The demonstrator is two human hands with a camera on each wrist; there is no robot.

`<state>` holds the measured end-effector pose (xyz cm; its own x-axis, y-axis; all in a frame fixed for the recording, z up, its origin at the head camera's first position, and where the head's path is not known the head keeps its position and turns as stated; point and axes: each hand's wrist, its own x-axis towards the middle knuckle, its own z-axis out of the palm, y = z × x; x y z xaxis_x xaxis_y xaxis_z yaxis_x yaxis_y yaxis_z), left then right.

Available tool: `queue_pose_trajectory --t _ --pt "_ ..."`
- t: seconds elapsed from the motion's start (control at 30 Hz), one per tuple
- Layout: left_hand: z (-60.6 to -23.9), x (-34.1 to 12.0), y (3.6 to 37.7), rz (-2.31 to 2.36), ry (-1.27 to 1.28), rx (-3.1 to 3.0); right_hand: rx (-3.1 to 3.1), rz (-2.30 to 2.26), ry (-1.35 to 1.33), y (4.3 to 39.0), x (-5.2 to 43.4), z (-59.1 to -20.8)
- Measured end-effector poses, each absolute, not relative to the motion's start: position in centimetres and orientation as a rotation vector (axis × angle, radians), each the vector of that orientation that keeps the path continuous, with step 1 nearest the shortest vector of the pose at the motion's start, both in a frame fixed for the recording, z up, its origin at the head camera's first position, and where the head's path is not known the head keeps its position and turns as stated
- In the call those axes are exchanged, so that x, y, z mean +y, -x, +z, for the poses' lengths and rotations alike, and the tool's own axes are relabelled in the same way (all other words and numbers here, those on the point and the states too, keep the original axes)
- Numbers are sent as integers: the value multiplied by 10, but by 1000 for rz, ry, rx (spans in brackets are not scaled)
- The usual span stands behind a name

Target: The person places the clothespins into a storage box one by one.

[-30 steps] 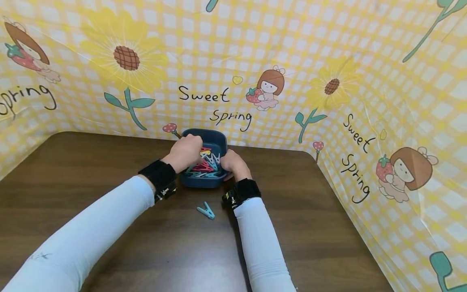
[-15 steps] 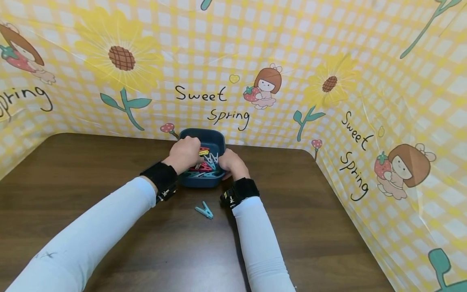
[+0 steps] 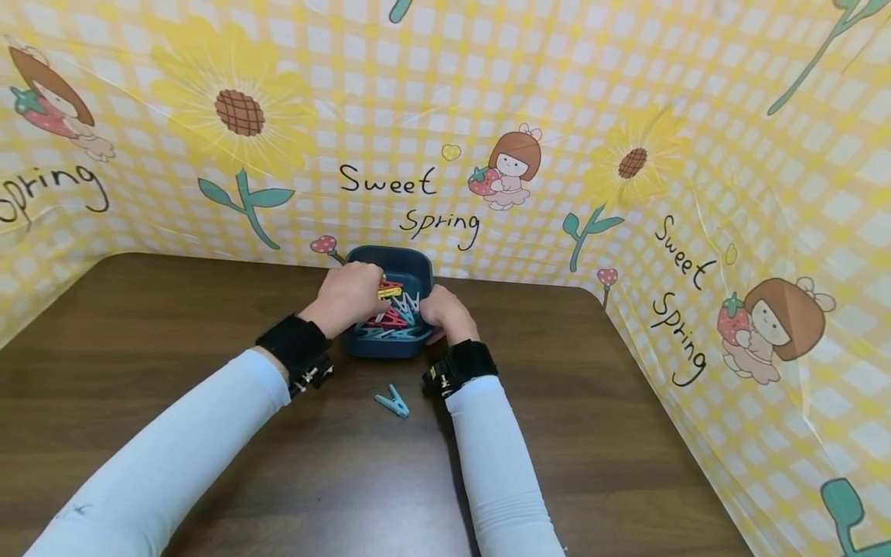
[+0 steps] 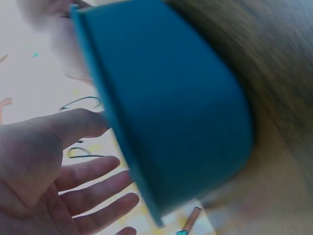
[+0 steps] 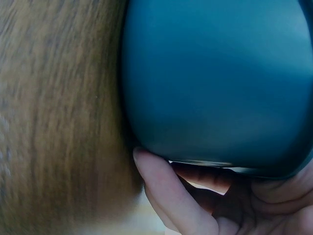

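A dark blue plastic box [image 3: 390,348] stands at the back of the table, holding several clothespins [image 3: 393,317] in red, yellow, white, blue and green. My right hand [image 3: 448,309] grips its right side; in the right wrist view the fingers [image 5: 168,193] lie along the box's outer wall. Over the left rim is my left hand [image 3: 348,294], and its thumb reaches toward the clothespins. The left wrist view shows its fingers [image 4: 105,213] spread and nothing held, with the thumb tip hidden at the rim. One light blue clothespin [image 3: 394,402] lies on the table in front of the box.
The brown wooden table [image 3: 278,480] extends around the box. A yellow checked cloth [image 3: 390,116] with flowers and cartoon figures rises behind the table and along its right side, close to the box's back edge.
My left hand has drawn slightly left and back, baring more of the yellow clothespin. The right hand, the box and the loose clothespin stay put.
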<state>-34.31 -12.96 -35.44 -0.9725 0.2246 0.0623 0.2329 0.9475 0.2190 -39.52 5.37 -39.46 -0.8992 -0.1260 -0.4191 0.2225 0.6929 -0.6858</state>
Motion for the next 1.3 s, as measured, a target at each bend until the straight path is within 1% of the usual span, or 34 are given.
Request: queue_pose_trajectory --t 0.1,0.3,0.53,0.6,0.67,0.8,0.9,0.97,1.13,1.3 --pt "-350 -135 334 -398 360 -3005 2468 -1053 -82 396 52 -392" --pt "-340 -144 302 -453 360 -2879 2467 -1034 -85 396 48 -391" --pt "-334 -147 268 -431 507 -2799 2465 -1055 -84 396 45 -385" --pt "-331 -147 261 -405 606 -2779 2467 -1076 -83 397 45 -387" --pt "-332 -147 255 -374 768 -2762 2459 -1096 -87 402 46 -393" --pt "-340 -147 245 -359 1186 -2794 2454 -1100 -109 435 53 -434" --pt "-349 -144 240 -406 1364 -2888 2468 -1117 -98 450 58 -454" --pt "-355 -142 239 -426 1384 -2954 2467 -1130 -79 441 58 -445" --pt "-366 -138 238 -423 1365 -3086 2479 -1131 -21 406 55 -412" --pt "-374 -133 238 -411 1380 -3144 2477 -1094 -58 395 54 -397"
